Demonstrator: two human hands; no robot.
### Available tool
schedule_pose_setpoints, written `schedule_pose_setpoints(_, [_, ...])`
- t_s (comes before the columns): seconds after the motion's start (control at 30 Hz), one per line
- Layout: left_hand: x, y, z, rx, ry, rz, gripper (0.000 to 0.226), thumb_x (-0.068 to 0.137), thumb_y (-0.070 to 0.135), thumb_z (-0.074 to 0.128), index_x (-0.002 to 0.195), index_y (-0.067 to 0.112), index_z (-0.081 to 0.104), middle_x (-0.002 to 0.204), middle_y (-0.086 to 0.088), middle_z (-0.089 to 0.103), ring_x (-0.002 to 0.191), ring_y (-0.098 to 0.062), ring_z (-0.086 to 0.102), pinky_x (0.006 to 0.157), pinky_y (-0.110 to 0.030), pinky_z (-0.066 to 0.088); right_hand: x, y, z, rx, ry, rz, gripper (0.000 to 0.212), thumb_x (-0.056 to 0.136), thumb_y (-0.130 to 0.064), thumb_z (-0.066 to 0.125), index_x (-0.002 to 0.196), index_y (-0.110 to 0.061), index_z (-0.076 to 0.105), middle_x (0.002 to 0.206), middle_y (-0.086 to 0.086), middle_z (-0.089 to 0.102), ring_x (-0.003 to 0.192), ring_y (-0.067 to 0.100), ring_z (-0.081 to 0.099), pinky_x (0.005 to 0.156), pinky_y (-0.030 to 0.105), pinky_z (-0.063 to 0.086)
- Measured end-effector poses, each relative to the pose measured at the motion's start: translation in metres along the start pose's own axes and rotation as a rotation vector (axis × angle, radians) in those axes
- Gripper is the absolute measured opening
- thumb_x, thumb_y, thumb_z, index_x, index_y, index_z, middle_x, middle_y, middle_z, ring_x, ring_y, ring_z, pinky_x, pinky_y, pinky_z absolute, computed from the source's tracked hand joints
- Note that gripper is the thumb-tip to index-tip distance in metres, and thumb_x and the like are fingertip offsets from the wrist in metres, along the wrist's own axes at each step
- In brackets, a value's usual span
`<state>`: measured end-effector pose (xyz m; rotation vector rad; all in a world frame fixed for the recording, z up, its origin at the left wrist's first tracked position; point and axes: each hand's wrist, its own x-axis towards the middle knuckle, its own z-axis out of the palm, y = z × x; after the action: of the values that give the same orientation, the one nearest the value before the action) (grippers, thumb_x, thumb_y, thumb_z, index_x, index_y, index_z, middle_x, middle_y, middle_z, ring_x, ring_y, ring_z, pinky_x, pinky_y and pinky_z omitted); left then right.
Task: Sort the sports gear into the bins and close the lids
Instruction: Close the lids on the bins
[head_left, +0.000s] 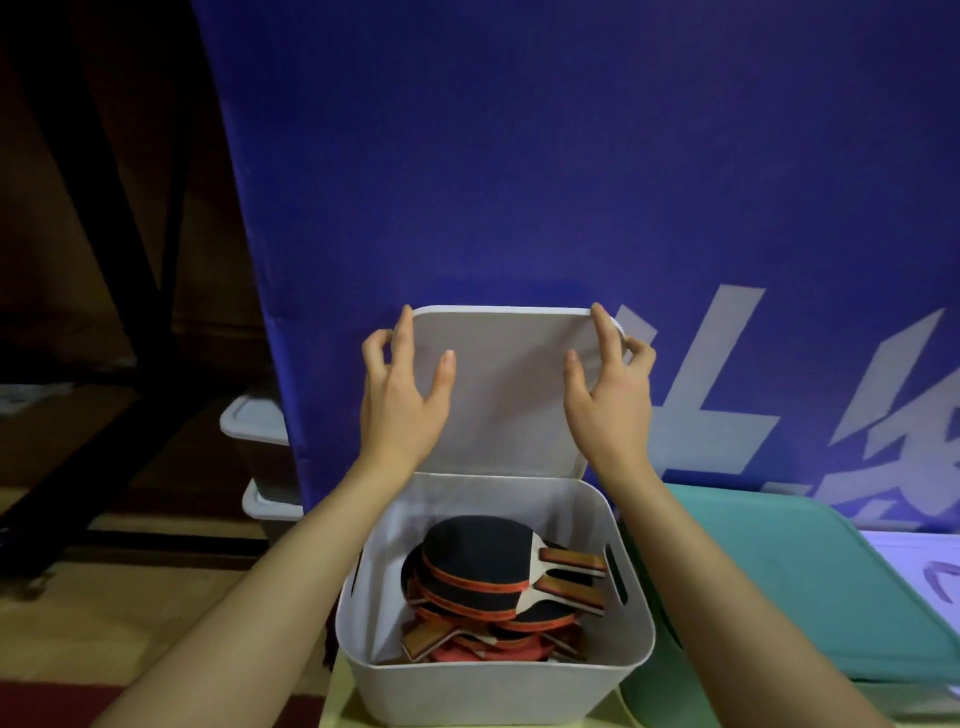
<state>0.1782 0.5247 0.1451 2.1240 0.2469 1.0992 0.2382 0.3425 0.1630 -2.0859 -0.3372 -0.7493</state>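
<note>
Two hands (402, 400), one lid (506, 389), two bins (493, 680).

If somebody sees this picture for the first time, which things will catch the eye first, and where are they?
First, the two hands: the left hand and right hand grip the side edges of a white lid, held upright at the centre. Just below it stands the open white bin, full of table tennis paddles. A big blue banner fills the background, and a closed teal bin sits at the right.

**Bin mouth open from above; back and right hemmed in**

The white bin (493, 670) gapes upward, paddles (478, 566) piled low inside. Its raised lid (501, 389) blocks the rear, the blue banner (571, 156) behind it. The teal bin (779, 582) crowds the right side.
</note>
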Motion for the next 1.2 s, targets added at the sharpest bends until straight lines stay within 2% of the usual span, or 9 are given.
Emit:
schedule_pose_setpoints(0.13, [0.004,0.021,0.0,-0.054,0.1,0.073,0.07,0.084,0.055,0.04,0.146,0.024,0.029,0.131,-0.009,0.032,0.109,-0.024,0.041,0.082,-0.027,0.04,0.003,-0.004,-0.021,0.071,0.022,-0.012,0.053,0.095,-0.036,0.048,0.142,-0.045,0.024,0.138,0.006,0.029,0.114,0.025,0.049,0.094,0.042,0.048])
schedule_pose_setpoints(0.27, [0.012,0.047,-0.005,-0.04,0.227,0.165,0.059,0.088,0.042,0.047,0.143,0.024,0.034,0.131,-0.015,0.033,0.103,-0.021,0.03,0.085,-0.01,0.028,0.004,-0.009,-0.039,0.167,0.022,-0.034,0.052,0.097,-0.033,0.045,0.144,-0.04,0.023,0.131,0.004,0.032,0.094,0.011,0.051,0.088,0.027,0.047])
schedule_pose_setpoints(0.43, [0.002,0.055,-0.018,-0.003,0.206,0.203,0.057,0.09,0.045,0.043,0.143,0.035,0.026,0.143,-0.009,0.024,0.12,-0.025,0.027,0.095,-0.041,0.041,-0.01,-0.005,-0.036,0.362,-0.085,0.015,0.046,0.099,-0.033,0.04,0.143,-0.036,0.026,0.142,0.0,0.028,0.101,-0.008,0.044,0.072,-0.002,0.035])
schedule_pose_setpoints(0.57, [-0.018,0.048,-0.028,0.019,0.201,0.282,0.053,0.094,0.04,0.036,0.144,0.031,0.021,0.148,-0.006,0.025,0.13,-0.006,0.02,0.104,-0.031,0.02,-0.019,-0.005,-0.03,0.464,-0.101,0.021,0.045,0.099,-0.032,0.041,0.142,-0.035,0.027,0.146,-0.002,0.025,0.119,0.002,0.036,0.085,0.005,0.033])
schedule_pose_setpoints(0.67, [-0.026,0.053,-0.037,-0.07,0.257,0.293,0.045,0.099,0.035,0.033,0.142,0.022,0.032,0.145,-0.003,0.036,0.129,0.008,0.021,0.106,-0.029,0.025,-0.027,0.001,-0.026,0.515,-0.118,0.029,0.042,0.099,-0.032,0.043,0.137,-0.041,0.027,0.147,-0.004,0.029,0.125,0.008,0.038,0.096,0.021,0.037])
schedule_pose_setpoints(0.77, [-0.028,0.064,-0.045,-0.07,0.323,0.382,0.041,0.101,0.032,0.031,0.135,0.013,0.045,0.137,-0.005,0.046,0.125,-0.001,0.034,0.106,-0.017,0.02,-0.038,0.003,-0.024,0.583,-0.143,0.043,0.043,0.098,-0.03,0.044,0.134,-0.043,0.023,0.144,-0.004,0.033,0.118,0.001,0.046,0.087,0.007,0.04])
schedule_pose_setpoints(0.87, [-0.028,0.073,-0.05,-0.005,0.335,0.545,0.034,0.101,0.027,0.035,0.13,0.014,0.049,0.132,-0.004,0.051,0.12,-0.012,0.045,0.102,-0.027,0.028,-0.041,0.003,-0.022,0.638,-0.195,0.09,0.041,0.098,-0.036,0.042,0.131,-0.043,0.021,0.143,-0.003,0.033,0.122,0.006,0.043,0.082,0.001,0.038])
schedule_pose_setpoints(0.97, [-0.04,0.071,-0.047,0.046,0.289,0.608,0.03,0.099,0.021,0.039,0.127,0.018,0.049,0.127,0.0,0.051,0.113,-0.016,0.051,0.095,-0.035,0.032,-0.039,0.014,-0.018,0.637,-0.303,0.13,0.039,0.09,-0.061,0.033,0.127,-0.05,0.026,0.145,-0.006,0.033,0.132,0.015,0.037,0.097,0.019,0.032])
schedule_pose_setpoints(1.2, [-0.107,0.059,-0.022,0.116,-0.015,0.709,0.027,0.094,0.009,0.052,0.118,0.004,0.063,0.111,-0.008,0.068,0.096,-0.021,0.064,0.081,-0.031,0.047,-0.077,0.079,-0.024,0.398,-0.44,0.243,0.036,0.097,-0.054,0.019,0.128,-0.048,0.036,0.139,-0.016,0.036,0.135,0.013,0.031,0.116,0.046,0.018])
